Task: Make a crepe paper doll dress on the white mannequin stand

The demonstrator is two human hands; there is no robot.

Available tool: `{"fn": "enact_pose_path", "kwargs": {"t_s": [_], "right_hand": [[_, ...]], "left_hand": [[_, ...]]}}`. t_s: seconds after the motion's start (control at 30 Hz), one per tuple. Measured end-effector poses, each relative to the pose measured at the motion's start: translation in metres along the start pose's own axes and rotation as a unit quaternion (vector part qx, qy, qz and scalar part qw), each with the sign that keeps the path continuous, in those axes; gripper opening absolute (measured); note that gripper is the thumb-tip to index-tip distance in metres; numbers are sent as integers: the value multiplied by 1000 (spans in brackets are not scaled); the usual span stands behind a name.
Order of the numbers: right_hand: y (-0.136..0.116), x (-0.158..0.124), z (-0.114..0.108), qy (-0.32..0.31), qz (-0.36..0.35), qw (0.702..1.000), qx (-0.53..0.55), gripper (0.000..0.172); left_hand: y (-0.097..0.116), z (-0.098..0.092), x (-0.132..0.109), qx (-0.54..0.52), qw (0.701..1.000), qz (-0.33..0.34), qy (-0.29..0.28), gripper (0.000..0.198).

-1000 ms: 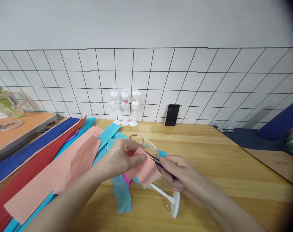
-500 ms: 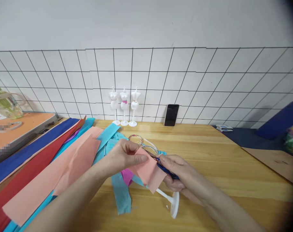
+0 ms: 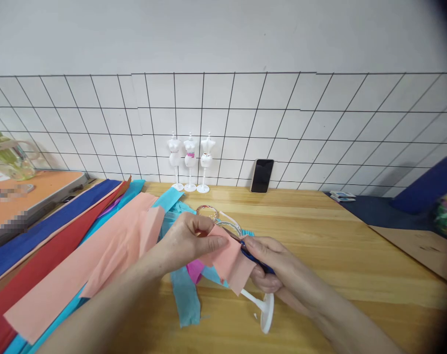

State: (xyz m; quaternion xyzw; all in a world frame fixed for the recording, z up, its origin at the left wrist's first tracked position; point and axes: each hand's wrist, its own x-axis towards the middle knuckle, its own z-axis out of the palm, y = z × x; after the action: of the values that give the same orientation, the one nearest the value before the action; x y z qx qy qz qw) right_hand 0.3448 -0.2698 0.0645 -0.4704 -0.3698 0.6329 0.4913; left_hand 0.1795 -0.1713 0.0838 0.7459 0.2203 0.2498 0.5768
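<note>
Between thumb and fingers, my left hand pinches a folded piece of peach crepe paper. My right hand is closed around dark blue-handled scissors, whose blades meet the paper's upper right edge and are partly hidden by it. Under the hands lies a white mannequin stand on its side, its upper part covered. Light blue crepe paper and a bit of magenta paper spread below and left of the paper. Behind my hands are rings of trim or ribbon, partly covered.
Long crepe strips in peach, red and blue fill the left side. Three small white mannequins stand by the tiled wall, right of them a phone. A green-lidded bottle is far left, brown board far right.
The loose peach paper left of my left hand has shifted up and right and crumpled. Both hands hold nearly the same place, the scissors still at the folded paper.
</note>
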Motion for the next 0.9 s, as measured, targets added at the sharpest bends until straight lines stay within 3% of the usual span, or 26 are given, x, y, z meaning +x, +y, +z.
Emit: {"fn": "enact_pose_path", "kwargs": {"t_s": [0.2,0.9], "right_hand": [[2,0,-3,-12,4,1000,14,50],[0,1,-2,-54,2,998,20,55]], "left_hand": [[0,-1,0,63,998,7,0,28],[-6,-3,1,68,997,39,-20,27]]}}
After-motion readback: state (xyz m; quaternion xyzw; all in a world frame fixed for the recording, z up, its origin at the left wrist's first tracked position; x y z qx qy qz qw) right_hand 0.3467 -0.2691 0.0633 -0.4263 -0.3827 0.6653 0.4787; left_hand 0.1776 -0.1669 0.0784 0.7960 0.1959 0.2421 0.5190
